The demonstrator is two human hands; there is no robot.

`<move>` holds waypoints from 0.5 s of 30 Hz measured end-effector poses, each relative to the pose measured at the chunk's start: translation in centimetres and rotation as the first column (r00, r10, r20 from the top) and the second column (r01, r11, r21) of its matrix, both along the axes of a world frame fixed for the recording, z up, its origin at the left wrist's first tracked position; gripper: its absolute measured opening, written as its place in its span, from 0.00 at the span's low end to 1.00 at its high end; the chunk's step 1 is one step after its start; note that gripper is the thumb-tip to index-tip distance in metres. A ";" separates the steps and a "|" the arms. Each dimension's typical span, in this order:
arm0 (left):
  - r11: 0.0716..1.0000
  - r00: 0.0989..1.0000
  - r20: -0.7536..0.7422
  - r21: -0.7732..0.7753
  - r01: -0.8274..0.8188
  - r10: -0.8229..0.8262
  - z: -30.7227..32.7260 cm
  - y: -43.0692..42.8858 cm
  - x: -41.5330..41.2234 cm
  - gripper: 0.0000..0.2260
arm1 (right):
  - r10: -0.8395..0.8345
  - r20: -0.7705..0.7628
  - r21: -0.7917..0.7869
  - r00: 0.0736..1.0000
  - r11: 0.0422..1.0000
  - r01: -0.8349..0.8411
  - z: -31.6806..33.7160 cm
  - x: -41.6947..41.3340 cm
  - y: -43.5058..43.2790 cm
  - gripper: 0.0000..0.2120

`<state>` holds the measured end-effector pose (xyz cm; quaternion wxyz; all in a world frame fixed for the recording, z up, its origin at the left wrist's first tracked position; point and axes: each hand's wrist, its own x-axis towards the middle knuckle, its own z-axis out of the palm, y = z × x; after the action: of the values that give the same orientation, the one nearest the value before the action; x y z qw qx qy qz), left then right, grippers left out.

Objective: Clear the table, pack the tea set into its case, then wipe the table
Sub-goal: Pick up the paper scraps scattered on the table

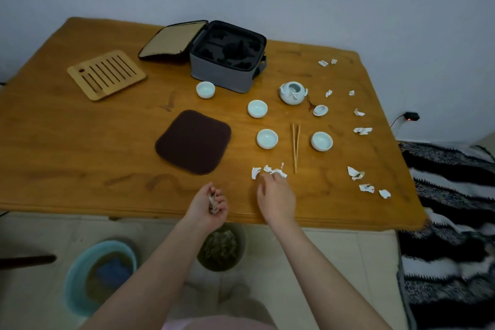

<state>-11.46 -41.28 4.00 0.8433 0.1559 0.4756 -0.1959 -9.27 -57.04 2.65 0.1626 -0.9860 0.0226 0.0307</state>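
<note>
Your left hand (211, 205) is curled shut on gathered paper scraps (213, 203) at the tabletop's (80, 142) near edge; your right hand (277, 195), fingers loose, reaches torn paper (270, 170) there. Sweep too wide and you may knock the tongs (295, 147) or the cup (267, 138).

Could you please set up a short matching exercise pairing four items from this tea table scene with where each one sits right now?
Items
1. slatted bamboo tea tray
2. dark brown square cloth mat
3. pale celadon teapot without its lid
4. long wooden tongs

Places
A. between two pale cups on the right half of the table
B. right of the open grey case
C. far left of the table
D. centre of the table, nearest the left hand

Pairs: 1-C, 2-D, 3-B, 4-A
</note>
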 end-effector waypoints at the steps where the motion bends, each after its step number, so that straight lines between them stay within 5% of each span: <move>1: 1.000 1.000 -0.013 0.007 -0.017 0.018 0.0 -0.3 0.1 0.15 | 0.004 0.017 -0.019 1.000 1.000 -0.003 -0.4 0.6 -0.6 0.15; 6: 0.995 0.993 -0.087 0.051 -0.081 0.085 -1.1 -0.6 0.6 0.13 | -0.042 -0.058 -0.058 0.997 0.998 0.039 -2.8 2.7 -2.0 0.24; 11: 0.993 0.995 -0.091 0.119 -0.016 0.027 -1.2 -0.8 2.1 0.14 | -0.020 -0.025 -0.309 0.999 0.951 0.011 -4.4 4.0 -1.3 0.33; 15: 0.990 0.995 -0.095 0.137 0.018 -0.005 -1.1 -1.1 3.6 0.15 | 0.033 0.052 -0.296 0.998 0.955 -0.017 -4.7 4.8 -0.7 0.26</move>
<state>-7.84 -42.41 2.91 0.8060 0.2070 0.5264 -0.1744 -4.44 -57.75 -2.08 0.0136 -0.9999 0.0100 0.0014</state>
